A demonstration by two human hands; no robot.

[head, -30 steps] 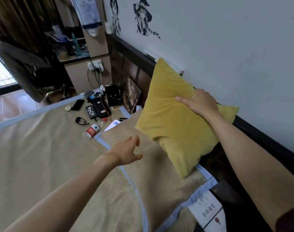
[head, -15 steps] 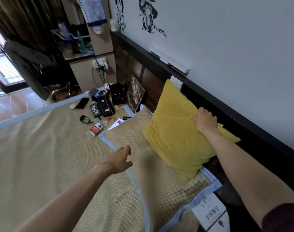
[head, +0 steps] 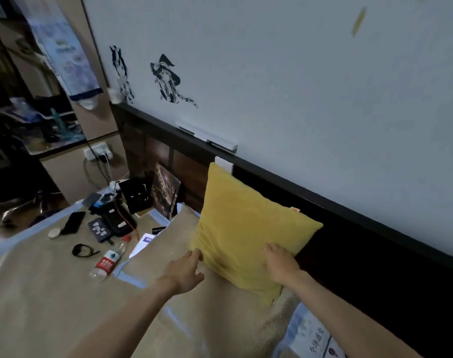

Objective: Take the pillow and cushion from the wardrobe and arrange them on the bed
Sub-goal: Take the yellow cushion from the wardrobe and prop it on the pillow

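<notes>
Against headboard [head: 349, 228], cushion [head: 246, 228] leans; both hands' spread fingers [head: 269, 248] touch it.

Very little here can be read. At about five o'clock, a white paper [head: 313, 334] lies at the near edge of the bed by the dark headboard; it bears a column of dark Chinese characters and a small round mark below them, all too blurred to make out. At about eight o'clock, a plastic bottle [head: 107, 262] lies on its side on the mat, and its red label carries white characters, too small to read.
</notes>
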